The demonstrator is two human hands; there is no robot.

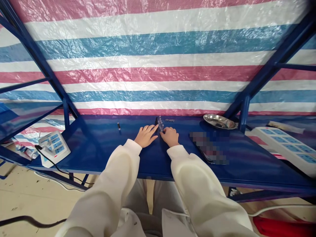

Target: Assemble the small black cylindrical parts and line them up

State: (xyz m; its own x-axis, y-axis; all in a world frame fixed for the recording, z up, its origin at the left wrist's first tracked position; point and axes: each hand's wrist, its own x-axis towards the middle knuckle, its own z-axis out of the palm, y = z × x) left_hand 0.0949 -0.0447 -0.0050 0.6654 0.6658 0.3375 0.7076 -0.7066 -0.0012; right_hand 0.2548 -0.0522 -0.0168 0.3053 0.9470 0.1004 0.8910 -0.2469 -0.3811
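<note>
My left hand (146, 135) lies flat on the blue metal shelf (103, 151), fingers stretched toward a short row of small clear upright pieces (160, 124). My right hand (170, 135) rests just right of it, fingers curled at the near end of that row; whether they pinch a piece is hidden. A small dark piece (156, 120) stands beside the row. Both arms wear white sleeves.
A lone small dark cylinder (118, 126) stands to the left, a line of tiny metal parts (169, 120) at the back. A steel dish (219, 121) and a phone (209, 148) lie right. White power strips (53, 147) (287, 146) sit at both ends. A striped tarp (158, 59) hangs behind.
</note>
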